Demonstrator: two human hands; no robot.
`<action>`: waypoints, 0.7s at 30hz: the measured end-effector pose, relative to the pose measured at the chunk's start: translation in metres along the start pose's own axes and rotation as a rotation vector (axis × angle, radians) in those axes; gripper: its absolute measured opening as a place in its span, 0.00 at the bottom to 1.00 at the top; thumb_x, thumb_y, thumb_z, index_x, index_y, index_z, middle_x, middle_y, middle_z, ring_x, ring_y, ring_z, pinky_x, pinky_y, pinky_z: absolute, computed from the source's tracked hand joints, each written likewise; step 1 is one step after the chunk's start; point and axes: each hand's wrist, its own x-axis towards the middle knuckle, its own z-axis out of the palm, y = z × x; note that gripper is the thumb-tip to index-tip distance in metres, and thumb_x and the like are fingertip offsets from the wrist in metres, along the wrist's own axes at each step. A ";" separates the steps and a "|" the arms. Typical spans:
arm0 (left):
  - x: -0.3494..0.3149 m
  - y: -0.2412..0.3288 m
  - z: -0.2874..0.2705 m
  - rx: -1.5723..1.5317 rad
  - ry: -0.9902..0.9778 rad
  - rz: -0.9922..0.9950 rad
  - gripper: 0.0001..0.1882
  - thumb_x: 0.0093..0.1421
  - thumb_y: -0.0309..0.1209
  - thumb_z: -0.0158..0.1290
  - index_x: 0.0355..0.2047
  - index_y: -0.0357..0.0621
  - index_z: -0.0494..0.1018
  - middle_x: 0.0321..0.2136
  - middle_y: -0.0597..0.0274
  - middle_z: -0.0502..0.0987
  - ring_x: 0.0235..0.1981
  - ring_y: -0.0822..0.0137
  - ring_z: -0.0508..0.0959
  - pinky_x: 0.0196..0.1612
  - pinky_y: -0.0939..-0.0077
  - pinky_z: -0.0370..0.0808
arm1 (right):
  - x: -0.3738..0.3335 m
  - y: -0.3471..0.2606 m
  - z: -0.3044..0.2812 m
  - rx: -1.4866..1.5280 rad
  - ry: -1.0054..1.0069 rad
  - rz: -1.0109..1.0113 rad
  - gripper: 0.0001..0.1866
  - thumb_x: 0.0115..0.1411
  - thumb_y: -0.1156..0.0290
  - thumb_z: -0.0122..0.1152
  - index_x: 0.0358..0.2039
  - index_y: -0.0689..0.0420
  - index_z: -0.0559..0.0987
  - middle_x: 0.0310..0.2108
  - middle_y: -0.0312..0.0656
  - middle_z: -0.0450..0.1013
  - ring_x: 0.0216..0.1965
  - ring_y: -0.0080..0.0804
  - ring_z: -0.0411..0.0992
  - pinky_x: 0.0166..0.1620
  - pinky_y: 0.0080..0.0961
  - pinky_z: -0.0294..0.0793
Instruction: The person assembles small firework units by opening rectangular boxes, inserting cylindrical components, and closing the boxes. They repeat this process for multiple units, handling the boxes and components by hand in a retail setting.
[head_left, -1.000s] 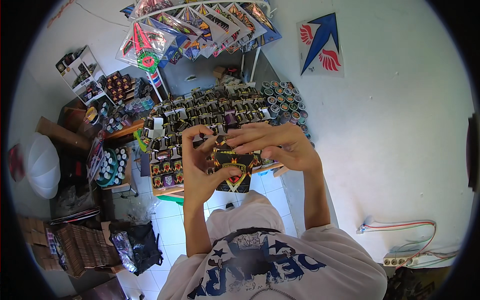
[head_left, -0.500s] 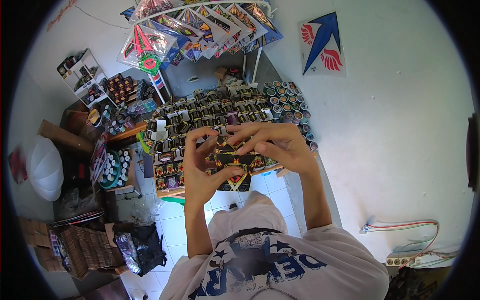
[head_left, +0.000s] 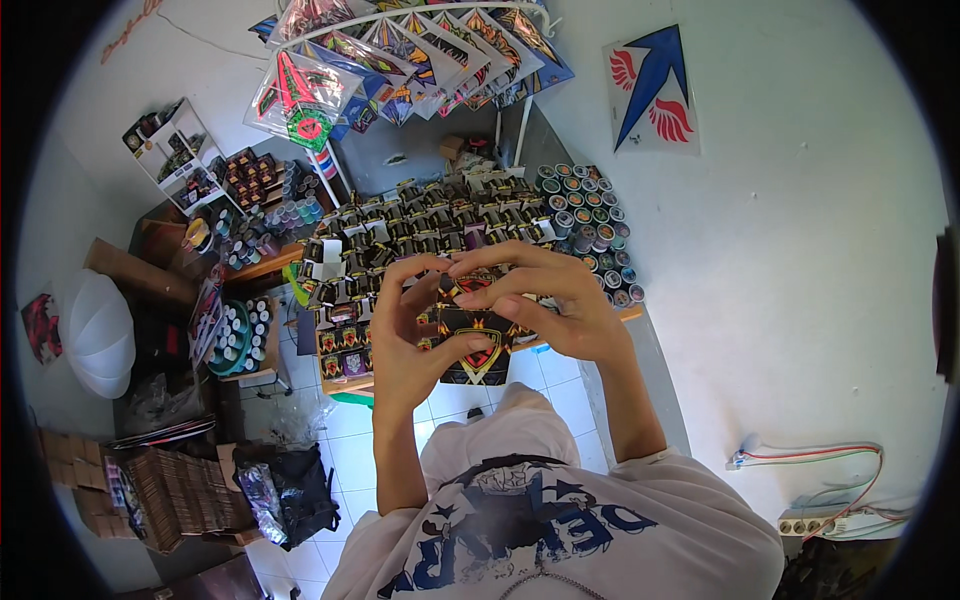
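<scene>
In front of my chest is a small black cardboard box [head_left: 476, 368] with a red and yellow shield emblem and flame print. My left hand [head_left: 402, 345] grips it from the left, thumb across the front face and fingers curled behind. My right hand [head_left: 565, 305] bends over the box's top from the right, its fingertips at the upper flap and the thumb close to the top edge. The fingers hide part of the top, so I cannot tell whether the flap is fully closed. Behind my hands, rows of similar black boxes [head_left: 375, 240] cover a table, many with raised flaps.
Round tubs [head_left: 590, 215] are stacked at the table's right end. Packaged kites [head_left: 400, 60] hang from a white rack above. On the left are a tray of white-topped spools [head_left: 235, 335], a white umbrella [head_left: 98, 335], stacked flat cardboard [head_left: 180, 495] and a black bag [head_left: 300, 495].
The view has shifted slightly, so the surroundings sit a little further right. Both hands stay on the box, with the right fingers drawn slightly lower and closer over its top.
</scene>
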 end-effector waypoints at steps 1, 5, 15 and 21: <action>0.000 0.001 0.000 -0.012 0.005 -0.009 0.44 0.45 0.25 0.81 0.60 0.49 0.68 0.57 0.51 0.80 0.56 0.58 0.83 0.50 0.66 0.89 | 0.000 0.000 0.000 0.019 -0.001 0.011 0.12 0.71 0.70 0.62 0.46 0.58 0.90 0.56 0.50 0.82 0.60 0.46 0.79 0.62 0.41 0.78; 0.000 0.000 -0.001 0.015 -0.001 0.000 0.44 0.45 0.25 0.80 0.61 0.47 0.68 0.57 0.50 0.80 0.56 0.59 0.83 0.50 0.68 0.89 | 0.000 0.002 -0.002 0.054 -0.007 0.026 0.11 0.71 0.72 0.62 0.47 0.59 0.90 0.54 0.50 0.84 0.55 0.43 0.82 0.58 0.37 0.80; -0.003 0.000 0.000 0.009 -0.025 0.015 0.48 0.43 0.23 0.81 0.64 0.46 0.67 0.54 0.50 0.81 0.56 0.60 0.83 0.51 0.68 0.88 | 0.003 0.004 -0.006 0.121 0.036 0.057 0.13 0.72 0.68 0.63 0.48 0.62 0.89 0.51 0.53 0.85 0.54 0.43 0.84 0.59 0.36 0.81; -0.002 0.000 0.003 -0.032 -0.019 0.023 0.49 0.43 0.23 0.81 0.64 0.46 0.67 0.54 0.51 0.81 0.56 0.61 0.82 0.52 0.67 0.88 | 0.002 0.005 -0.010 0.057 -0.042 0.002 0.15 0.72 0.66 0.63 0.49 0.63 0.89 0.52 0.52 0.85 0.54 0.45 0.84 0.60 0.37 0.80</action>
